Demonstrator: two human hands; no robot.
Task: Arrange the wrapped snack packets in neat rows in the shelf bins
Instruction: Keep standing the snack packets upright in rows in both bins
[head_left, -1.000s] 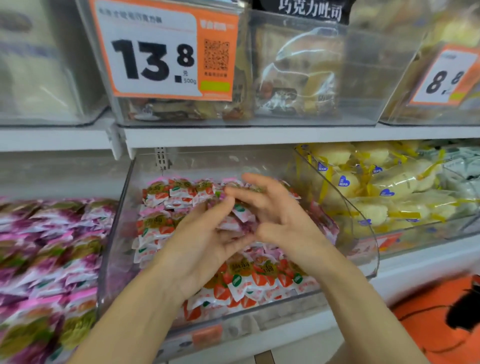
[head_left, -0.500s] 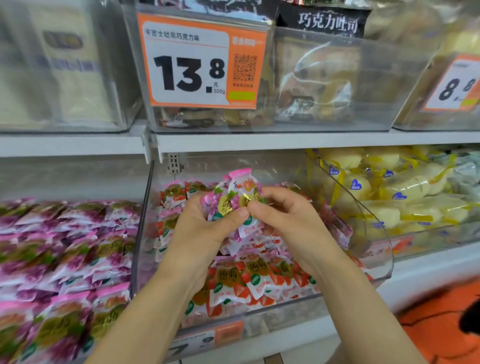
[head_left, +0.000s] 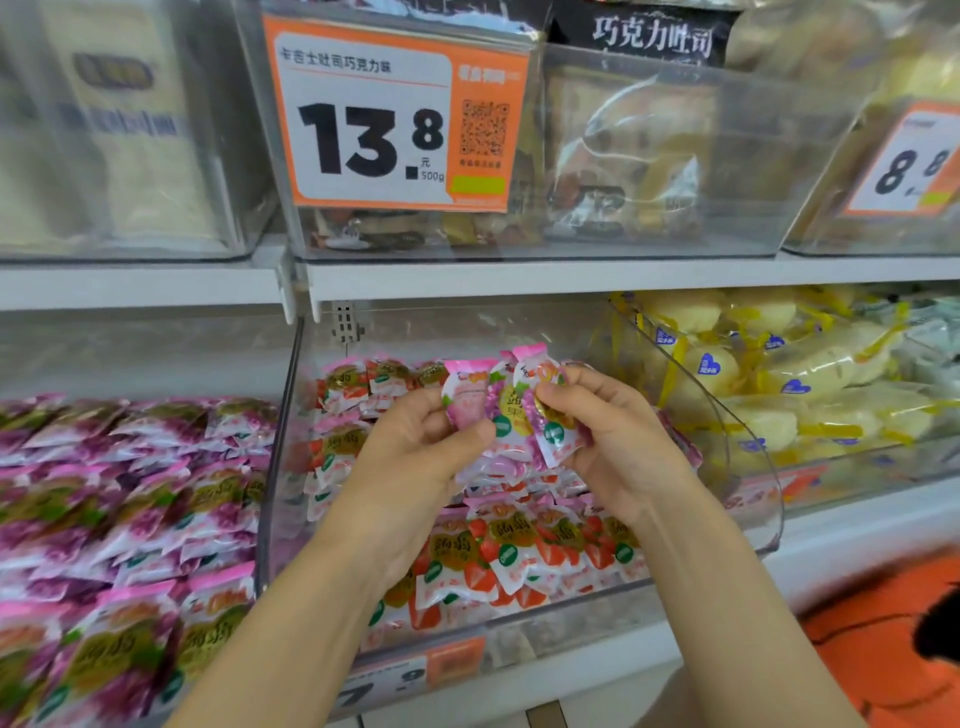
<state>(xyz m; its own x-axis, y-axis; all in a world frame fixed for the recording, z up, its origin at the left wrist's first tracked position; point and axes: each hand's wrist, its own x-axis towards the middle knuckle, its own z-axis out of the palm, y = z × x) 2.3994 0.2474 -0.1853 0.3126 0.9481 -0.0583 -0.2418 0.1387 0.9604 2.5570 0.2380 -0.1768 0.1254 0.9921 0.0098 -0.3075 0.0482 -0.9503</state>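
Looks maybe halfway: front rows in the clear bin (head_left: 769, 519) sit tidy, but left hand (head_left: 415, 447) and right hand (head_left: 613, 436) both pinch a few purple packets (head_left: 511, 410) above it, unplaced.

Upper shelf (head_left: 519, 278): white board crossing the view from 9 to 3 o'clock, above centre.
Lower shelf (head_left: 857, 530): white front edge, rising towards 3 o'clock.
Bracket (head_left: 344, 325): slotted grey upright just under the upper shelf, 11 o'clock, near centre.
Price card (head_left: 384, 119): orange and white, "13.8", 11 o'clock.
Second card (head_left: 909, 166): orange and white, tilted, cut by the edge, 2 o'clock.
Back panel (head_left: 145, 353): pale, blurred, 9 o'clock.
Orange patch (head_left: 872, 649): 4 o'clock, below the lower shelf; unclear what it is.
Light: even and bright.
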